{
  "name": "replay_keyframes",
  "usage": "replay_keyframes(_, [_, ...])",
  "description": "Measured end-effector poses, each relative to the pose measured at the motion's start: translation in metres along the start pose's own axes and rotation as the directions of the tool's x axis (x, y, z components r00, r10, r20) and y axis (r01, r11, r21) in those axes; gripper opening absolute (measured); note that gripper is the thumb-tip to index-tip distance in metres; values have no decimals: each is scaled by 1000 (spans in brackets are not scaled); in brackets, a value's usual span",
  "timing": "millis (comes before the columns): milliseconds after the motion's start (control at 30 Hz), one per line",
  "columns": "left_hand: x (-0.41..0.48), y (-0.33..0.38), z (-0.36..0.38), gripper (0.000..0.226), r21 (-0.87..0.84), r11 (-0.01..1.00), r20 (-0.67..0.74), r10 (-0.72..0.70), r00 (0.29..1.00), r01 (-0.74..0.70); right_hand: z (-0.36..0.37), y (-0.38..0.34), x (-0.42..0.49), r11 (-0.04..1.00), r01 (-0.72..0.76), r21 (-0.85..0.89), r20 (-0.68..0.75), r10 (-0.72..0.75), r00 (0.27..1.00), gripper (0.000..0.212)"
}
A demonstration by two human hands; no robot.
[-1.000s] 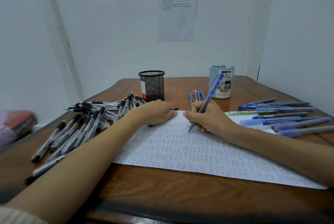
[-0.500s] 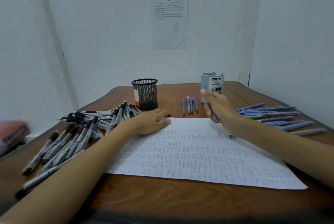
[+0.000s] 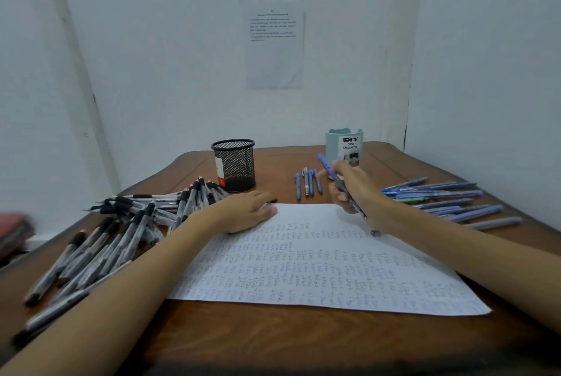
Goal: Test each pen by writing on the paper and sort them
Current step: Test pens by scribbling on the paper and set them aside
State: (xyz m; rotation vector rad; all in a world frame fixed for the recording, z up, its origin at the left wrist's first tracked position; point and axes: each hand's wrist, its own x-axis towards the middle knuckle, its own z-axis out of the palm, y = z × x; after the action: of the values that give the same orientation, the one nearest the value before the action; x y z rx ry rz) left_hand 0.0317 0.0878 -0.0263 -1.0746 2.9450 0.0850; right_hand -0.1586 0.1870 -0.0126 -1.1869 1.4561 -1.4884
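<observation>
one right hand (image 3: 353, 190) grips blue pen (image 3: 329, 170) raised.

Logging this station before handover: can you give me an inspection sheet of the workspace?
Surface: wooden table.
Job's things: scribbled paper; black pens heaped left; blue pens spread right; four pens in a row at the back.
Clutter: mesh cup and organizer, upright at the back.
Hands: left hand flat on paper; right hand grips a pen.
Cables: nothing seen.
Surroundings: white walls, printed sheet; blurred red thing at left.
</observation>
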Motion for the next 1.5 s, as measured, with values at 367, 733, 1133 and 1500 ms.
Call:
replay_keyframes(367, [1, 0, 0, 53, 32, 999, -9, -2, 1000, 2, -7, 5, 4, 997, 69, -43, -100, -73, 992, 34])
replay_keyframes(733, [-2, -1, -9, 43, 155, 988, -98, 23, 995, -7, -19, 4, 49, 786, -73, -613, -29, 70, 997, 24])
replay_keyframes(1133, [-25, 16, -30, 31, -58, 992, -169, 97, 981, -109, -3, 20, 85, 339, 45, -940, 0, -131, 991, 23])
replay_keyframes(1500, [-92, 62, -6, 31, -94, 990, -189, 89, 978, -108, -66, -15, 3, 66, 302, -951, 294, -109, 949, 16])
